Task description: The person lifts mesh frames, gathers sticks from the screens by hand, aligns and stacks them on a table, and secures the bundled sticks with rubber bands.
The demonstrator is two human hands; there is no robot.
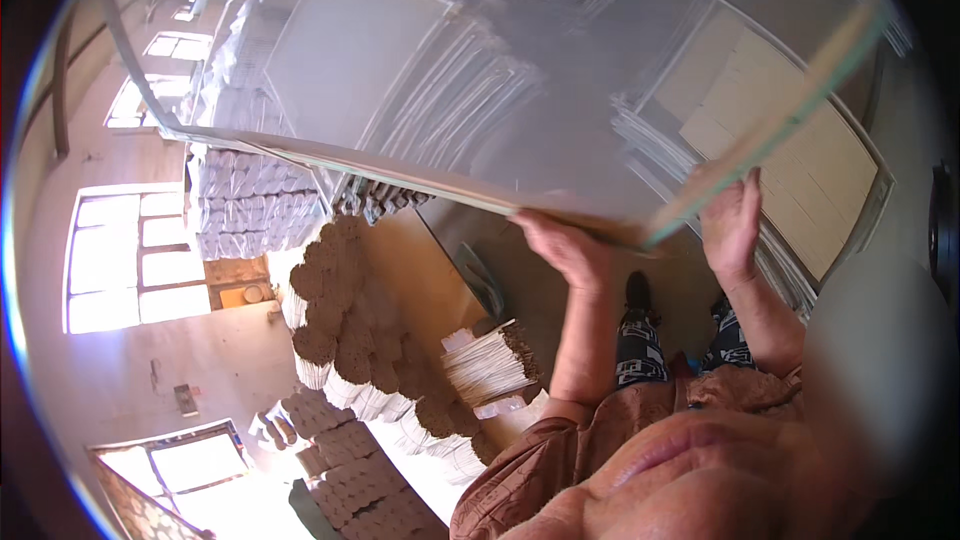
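Observation:
A large clear glass pane [480,70] is lifted and tilted in front of me, filling the upper half of the view, blurred with motion. My left hand [562,246] grips its lower edge from beneath, near the middle. My right hand [733,220] holds the pane's right corner edge, fingers pointing up. Through the glass I see a flat tray [800,160] lined with pale sticks.
Bundles of thin sticks with brown tips [345,310] are piled at centre left, with a white-ended bundle [488,365] beside my left forearm. Wrapped stacks [255,205] stand further back. Bright windows [125,260] are at the left. My feet [640,295] are on the floor below.

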